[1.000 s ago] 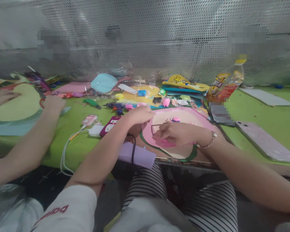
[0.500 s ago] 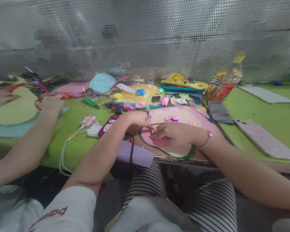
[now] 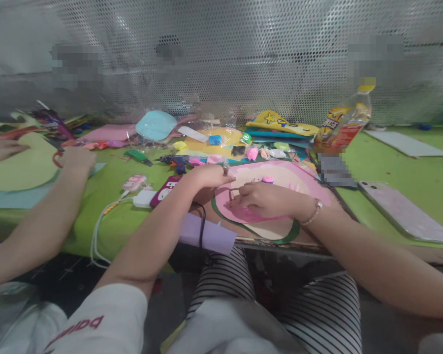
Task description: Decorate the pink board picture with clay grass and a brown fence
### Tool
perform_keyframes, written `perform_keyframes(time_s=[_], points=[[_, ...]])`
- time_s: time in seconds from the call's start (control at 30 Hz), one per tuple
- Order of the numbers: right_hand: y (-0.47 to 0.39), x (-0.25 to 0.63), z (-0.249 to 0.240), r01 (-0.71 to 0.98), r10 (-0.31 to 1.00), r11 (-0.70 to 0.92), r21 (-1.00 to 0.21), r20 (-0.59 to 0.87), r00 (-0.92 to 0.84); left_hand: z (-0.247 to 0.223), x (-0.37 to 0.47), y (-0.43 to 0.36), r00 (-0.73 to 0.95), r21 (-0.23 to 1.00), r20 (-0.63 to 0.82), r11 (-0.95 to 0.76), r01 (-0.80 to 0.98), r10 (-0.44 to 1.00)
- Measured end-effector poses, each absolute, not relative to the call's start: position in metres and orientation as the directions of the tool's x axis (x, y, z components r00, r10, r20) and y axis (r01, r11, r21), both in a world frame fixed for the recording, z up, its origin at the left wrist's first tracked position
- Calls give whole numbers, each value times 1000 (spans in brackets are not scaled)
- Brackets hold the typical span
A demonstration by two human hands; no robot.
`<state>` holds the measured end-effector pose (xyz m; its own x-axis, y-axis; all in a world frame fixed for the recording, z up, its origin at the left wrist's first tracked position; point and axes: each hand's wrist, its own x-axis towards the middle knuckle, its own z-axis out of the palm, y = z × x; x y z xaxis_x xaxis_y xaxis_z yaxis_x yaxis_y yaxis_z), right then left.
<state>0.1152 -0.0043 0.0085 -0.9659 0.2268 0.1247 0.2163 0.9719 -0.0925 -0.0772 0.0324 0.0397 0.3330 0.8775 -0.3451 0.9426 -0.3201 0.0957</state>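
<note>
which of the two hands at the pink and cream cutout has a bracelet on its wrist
The right hand, over the pink and cream cutout: a bracelet circles its wrist. The left hand, at the cutout's left edge, shows a bare wrist.

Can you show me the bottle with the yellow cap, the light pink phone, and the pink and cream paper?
Bottle [image 3: 344, 132], head view: on its label.
Phone [image 3: 406, 211], head view: middle of its back.
Pink and cream paper [image 3: 286, 174], head view: on the cream part.
</note>
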Motion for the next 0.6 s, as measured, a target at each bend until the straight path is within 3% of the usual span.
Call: perform_keyframes(time_s=[0.47, 0.6], points=[[-8, 115, 12, 197, 207, 977, -82, 126, -970, 41, -77, 31, 338, 108, -341, -321, 941, 877], [-6, 115, 8, 173, 189, 976, -131, 129, -973, 40, -78, 32, 355, 109, -348, -338, 935, 868]])
